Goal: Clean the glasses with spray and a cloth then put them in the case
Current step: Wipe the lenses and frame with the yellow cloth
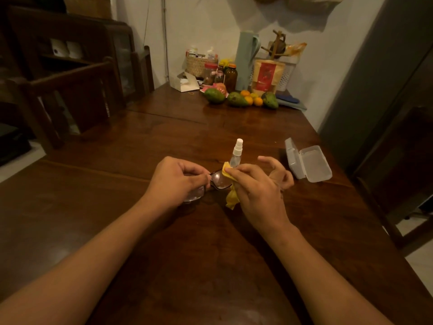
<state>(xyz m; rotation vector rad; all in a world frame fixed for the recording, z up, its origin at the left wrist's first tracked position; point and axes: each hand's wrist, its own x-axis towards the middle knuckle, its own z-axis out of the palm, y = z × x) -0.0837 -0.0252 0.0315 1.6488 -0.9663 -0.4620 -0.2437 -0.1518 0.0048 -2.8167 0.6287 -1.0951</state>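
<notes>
Dark-framed glasses [219, 180] are held just above the wooden table [164, 141], in the middle of the view. My left hand [174, 178] grips them at the bridge and covers most of the left lens. My right hand [255, 186] pinches a yellow cloth [230, 198] against the right lens, its other fingers spread. A small clear spray bottle [236, 153] with a white nozzle stands upright just behind the cloth. A translucent white glasses case [309, 161] lies open to the right, with nothing in it.
At the table's far end sit avocados [214, 95], oranges, jars, a wicker basket [200, 64], a white box and a tall pale-green flask [246, 59]. Dark wooden chairs [77, 90] stand on the left. A grey door or cabinet [375, 85] is on the right.
</notes>
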